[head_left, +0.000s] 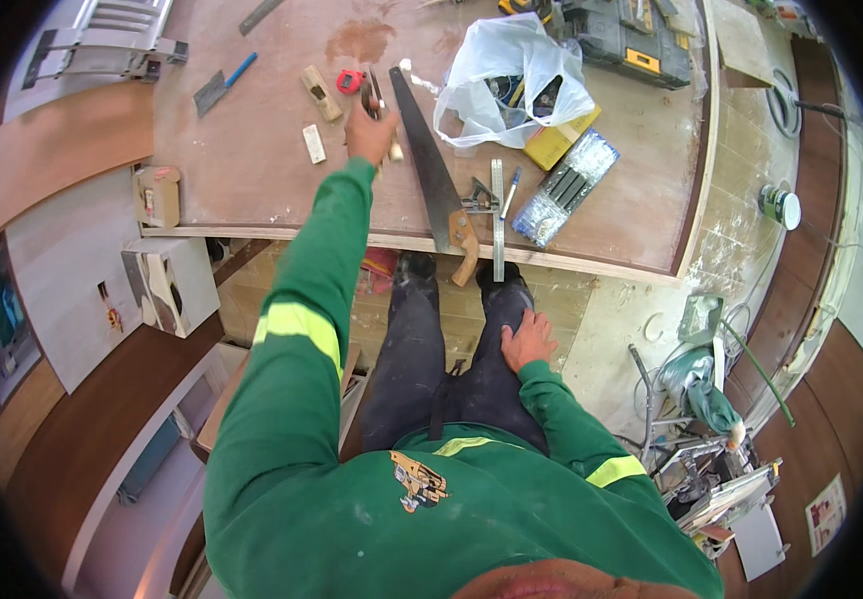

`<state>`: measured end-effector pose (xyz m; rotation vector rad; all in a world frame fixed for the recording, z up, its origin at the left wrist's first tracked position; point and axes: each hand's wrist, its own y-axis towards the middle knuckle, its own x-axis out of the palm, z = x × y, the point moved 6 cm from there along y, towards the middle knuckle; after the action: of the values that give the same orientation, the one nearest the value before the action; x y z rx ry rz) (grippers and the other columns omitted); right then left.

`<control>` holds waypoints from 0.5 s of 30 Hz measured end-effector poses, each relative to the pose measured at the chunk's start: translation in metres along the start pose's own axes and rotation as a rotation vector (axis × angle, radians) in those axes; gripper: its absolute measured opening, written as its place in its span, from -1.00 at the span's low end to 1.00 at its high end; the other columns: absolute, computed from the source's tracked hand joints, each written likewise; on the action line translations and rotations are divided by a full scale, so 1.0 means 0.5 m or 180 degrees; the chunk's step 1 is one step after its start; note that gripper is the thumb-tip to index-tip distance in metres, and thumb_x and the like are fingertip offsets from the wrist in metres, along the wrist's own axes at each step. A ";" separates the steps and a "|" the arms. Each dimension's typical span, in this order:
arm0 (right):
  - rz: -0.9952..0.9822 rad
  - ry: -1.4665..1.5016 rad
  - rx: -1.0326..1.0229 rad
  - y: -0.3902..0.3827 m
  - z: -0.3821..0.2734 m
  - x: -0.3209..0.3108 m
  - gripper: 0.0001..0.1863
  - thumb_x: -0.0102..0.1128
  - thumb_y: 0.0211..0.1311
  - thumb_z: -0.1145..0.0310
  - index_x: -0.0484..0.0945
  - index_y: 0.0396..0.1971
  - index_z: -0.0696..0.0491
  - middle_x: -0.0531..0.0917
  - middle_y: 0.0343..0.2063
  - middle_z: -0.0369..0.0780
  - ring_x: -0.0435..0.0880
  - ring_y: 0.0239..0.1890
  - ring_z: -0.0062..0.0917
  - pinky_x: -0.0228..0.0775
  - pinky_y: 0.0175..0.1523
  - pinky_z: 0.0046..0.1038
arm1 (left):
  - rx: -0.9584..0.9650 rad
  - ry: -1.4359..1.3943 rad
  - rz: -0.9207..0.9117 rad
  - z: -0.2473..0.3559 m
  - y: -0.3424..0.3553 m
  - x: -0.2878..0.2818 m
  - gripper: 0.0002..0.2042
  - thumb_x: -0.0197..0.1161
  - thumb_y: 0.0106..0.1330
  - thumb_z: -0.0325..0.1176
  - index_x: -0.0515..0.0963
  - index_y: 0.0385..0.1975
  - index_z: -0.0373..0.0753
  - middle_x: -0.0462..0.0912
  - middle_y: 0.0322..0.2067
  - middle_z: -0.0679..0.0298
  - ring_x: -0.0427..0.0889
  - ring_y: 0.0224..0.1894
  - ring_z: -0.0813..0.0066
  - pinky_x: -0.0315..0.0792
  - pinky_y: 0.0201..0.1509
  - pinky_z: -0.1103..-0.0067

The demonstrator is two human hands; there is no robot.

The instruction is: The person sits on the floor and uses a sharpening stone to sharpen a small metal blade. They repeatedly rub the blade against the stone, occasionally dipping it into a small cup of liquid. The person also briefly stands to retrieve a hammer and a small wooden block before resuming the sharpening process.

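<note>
Reach over the worktop: the person's left arm extends across the near edge of the worktop [262, 190]; the step in hand looks like picking up or setting down a small hand tool, and one moment alone cannot settle which.
Next move: if it is a pick-up, it would seem to call for closing securely on one piece and lifting it clear of its close neighbours.
Left hand: the left hand [370, 132] is over the slim dark tools [377, 88], its fingers bent toward them. Its grip is partly hidden by the back of the hand, so whether it pinches a tool or only touches one cannot be told.
Slim dark tools: they lie at the fingertips, between the red tape measure [350, 81] and the handsaw [422, 150].
Right hand: the right hand [528, 341] rests on the right thigh, its grip loose, fingers slightly apart, with no tool in it.
Left of the reach: a wooden plane [322, 93] and a white block [314, 144] lie near.
Right of the handsaw: a metal square [497, 220] overhangs the edge, below the white plastic bag [471, 90].
</note>
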<state>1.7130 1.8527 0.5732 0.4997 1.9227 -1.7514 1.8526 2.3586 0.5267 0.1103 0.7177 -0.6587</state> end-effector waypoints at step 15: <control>0.0012 -0.0119 0.0392 -0.001 -0.148 0.066 -0.27 0.24 0.30 0.01 0.35 0.36 0.10 0.47 0.11 -0.07 0.46 0.24 -0.10 0.36 0.15 0.20 | 0.0520 0.1498 0.0258 -0.258 0.499 0.228 -0.36 0.43 0.15 -0.18 0.39 0.23 -0.26 0.43 0.19 -0.22 0.39 0.24 -0.27 0.26 0.36 0.03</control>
<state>1.6778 1.9241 0.5586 0.5096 1.7951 -1.8717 1.9910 2.5376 0.3250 0.4534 1.1042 -0.6183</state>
